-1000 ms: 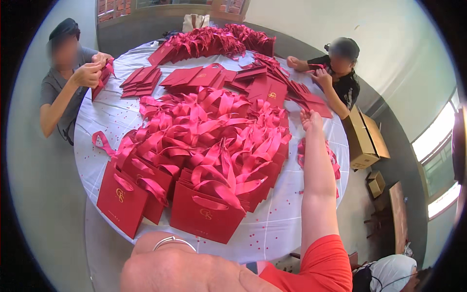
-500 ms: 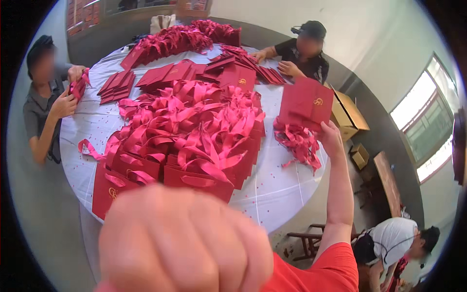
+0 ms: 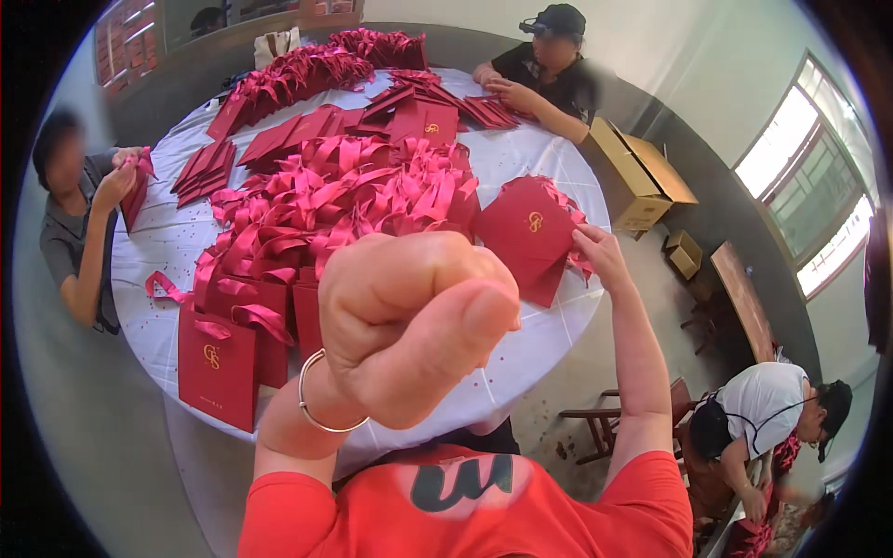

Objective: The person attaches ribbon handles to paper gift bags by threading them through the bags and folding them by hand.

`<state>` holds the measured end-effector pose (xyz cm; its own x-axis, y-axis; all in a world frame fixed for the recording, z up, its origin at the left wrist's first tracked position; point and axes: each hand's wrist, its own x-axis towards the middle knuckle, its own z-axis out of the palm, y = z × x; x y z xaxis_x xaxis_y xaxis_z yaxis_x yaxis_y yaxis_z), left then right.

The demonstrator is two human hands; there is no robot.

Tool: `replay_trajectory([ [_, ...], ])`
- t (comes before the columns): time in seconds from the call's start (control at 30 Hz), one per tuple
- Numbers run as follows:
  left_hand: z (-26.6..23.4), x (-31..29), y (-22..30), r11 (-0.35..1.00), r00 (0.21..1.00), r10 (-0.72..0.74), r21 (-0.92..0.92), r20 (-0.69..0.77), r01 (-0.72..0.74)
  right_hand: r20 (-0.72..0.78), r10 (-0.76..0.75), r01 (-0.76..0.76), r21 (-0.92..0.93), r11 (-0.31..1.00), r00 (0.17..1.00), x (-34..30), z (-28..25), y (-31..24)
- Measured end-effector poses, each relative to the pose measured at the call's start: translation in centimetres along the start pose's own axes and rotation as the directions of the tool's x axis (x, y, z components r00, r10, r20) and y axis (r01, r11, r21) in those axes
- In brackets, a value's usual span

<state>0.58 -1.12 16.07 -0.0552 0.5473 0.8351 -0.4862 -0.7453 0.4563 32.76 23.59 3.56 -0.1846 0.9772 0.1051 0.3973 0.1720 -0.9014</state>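
Observation:
My left hand, a silver bangle on its wrist, is raised close in front of me. Its fingers are curled with the thumb pressed against them; whatever they hold, if anything, is hidden. At the table's right side, my right hand pinches the edge of a dark red paper gift bag with a gold emblem. Pink ribbon shows behind that bag's upper and right edges. Partly covered by my left fist is a large group of red gift bags with pink ribbon handles. One bag stands at its near left corner.
A white cloth covers the round table. Flat red bags and another ribboned row lie farther back. Co-workers are at the left, far side and lower right. Cardboard boxes and a wooden stool stand on the right.
My left fist has risen and turned, baring its thumb and bangle. My right hand has moved slightly left with the bag, which is lower and tilted differently. The left co-worker's bag now hangs upright.

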Motion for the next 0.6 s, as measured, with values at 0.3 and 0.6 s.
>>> replay_trajectory([
  [0.3,-0.2,0.1,-0.1,0.991,0.998,-0.067,0.118,-0.002,0.067,-0.252,0.08,0.009,0.336,0.942,0.965,1.4,1.8,3.9],
  [0.6,0.3,1.3,-0.6,0.836,0.966,-0.252,0.516,0.06,0.186,-0.492,-0.035,0.195,0.279,0.94,0.87,-0.8,2.5,0.9],
])
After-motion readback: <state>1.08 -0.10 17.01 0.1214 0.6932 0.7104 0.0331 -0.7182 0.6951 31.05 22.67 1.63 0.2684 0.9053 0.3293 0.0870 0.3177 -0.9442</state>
